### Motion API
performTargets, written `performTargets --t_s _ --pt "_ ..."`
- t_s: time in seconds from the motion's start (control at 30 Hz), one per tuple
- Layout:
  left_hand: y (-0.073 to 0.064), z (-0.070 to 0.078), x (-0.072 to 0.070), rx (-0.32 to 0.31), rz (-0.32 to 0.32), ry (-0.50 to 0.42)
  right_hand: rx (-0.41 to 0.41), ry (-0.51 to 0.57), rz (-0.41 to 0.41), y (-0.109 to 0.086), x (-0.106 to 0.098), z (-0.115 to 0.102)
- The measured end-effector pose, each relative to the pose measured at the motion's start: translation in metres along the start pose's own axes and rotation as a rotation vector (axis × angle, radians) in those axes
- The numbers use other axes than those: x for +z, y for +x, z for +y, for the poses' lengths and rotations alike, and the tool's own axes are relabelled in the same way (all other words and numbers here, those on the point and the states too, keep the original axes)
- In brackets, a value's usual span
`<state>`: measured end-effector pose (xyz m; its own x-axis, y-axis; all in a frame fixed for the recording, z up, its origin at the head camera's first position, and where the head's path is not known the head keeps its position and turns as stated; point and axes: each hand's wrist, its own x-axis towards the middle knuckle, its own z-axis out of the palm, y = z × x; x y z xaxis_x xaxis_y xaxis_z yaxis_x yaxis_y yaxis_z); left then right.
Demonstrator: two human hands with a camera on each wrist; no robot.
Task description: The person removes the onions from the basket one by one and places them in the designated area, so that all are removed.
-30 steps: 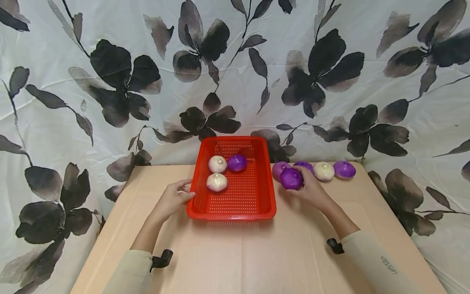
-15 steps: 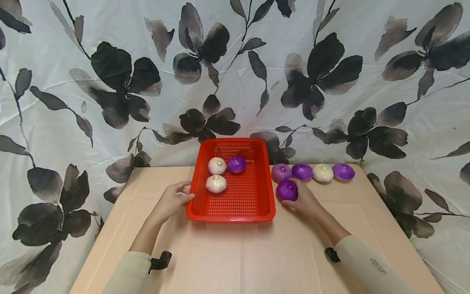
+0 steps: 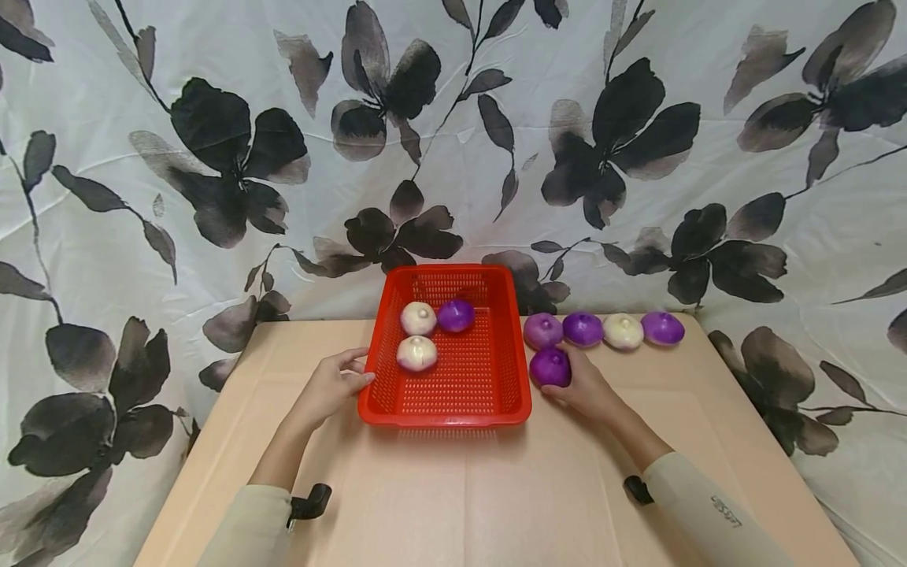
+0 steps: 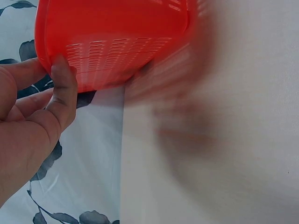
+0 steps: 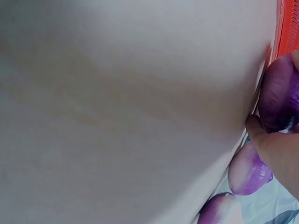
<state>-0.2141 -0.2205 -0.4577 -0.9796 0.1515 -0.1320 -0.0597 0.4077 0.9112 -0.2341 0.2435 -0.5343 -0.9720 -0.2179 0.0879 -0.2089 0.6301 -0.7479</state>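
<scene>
A red perforated plastic basket [image 3: 464,386] stands at the middle of the table, holding two white onions [image 3: 418,353] and one purple onion [image 3: 456,315] towards its back left. My left hand [image 3: 335,386] pinches the basket's left rim; in the left wrist view the thumb [image 4: 63,81] lies against the red wall. Right beside the basket's other side, my right hand [image 3: 584,384] grips a dark purple onion [image 3: 549,367] from its right. The right wrist view has this purple onion [image 5: 278,95] cut off by the frame edge, with a finger curled below it.
Along the table's back edge, right of the basket, runs a row of onions: a pale purple one [image 3: 543,331], a purple one [image 3: 583,329], a white one [image 3: 623,331] and another purple one [image 3: 663,328]. A floral cloth [image 3: 496,157] hangs behind the table [image 3: 453,496].
My right hand has brought the dark purple onion down from in front of the row and left, close to the basket's right side. My left hand has stayed at the rim.
</scene>
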Motion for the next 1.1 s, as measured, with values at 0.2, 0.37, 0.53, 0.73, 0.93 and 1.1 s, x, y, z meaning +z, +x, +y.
performTargets --t_s 0.2,0.37,0.53,0.73,0.93,1.1 --pt "0.0005 -0.0011 -0.0008 0.018 -0.004 -0.002 0.015 -0.007 -0.005 -0.0004 0.0003 0.0001" --pt "0.0016 -0.0018 -0.0005 0.013 0.002 -0.003 0.016 -0.001 -0.006 0.0001 0.0003 0.0023" --pt "0.0010 -0.0011 -0.0005 0.008 0.000 0.001 0.001 0.003 -0.005 0.0000 0.0005 0.0038" --pt "0.0013 -0.0007 -0.0010 0.019 -0.006 -0.020 -0.008 0.003 -0.007 -0.0005 -0.0005 0.0042" --pt "0.0018 -0.0016 -0.0004 0.022 -0.007 -0.024 -0.004 0.019 -0.009 -0.0005 -0.0014 0.0042" --pt "0.0023 -0.0021 -0.0007 0.018 -0.005 -0.019 -0.006 0.027 -0.012 -0.0016 -0.0017 0.0043"
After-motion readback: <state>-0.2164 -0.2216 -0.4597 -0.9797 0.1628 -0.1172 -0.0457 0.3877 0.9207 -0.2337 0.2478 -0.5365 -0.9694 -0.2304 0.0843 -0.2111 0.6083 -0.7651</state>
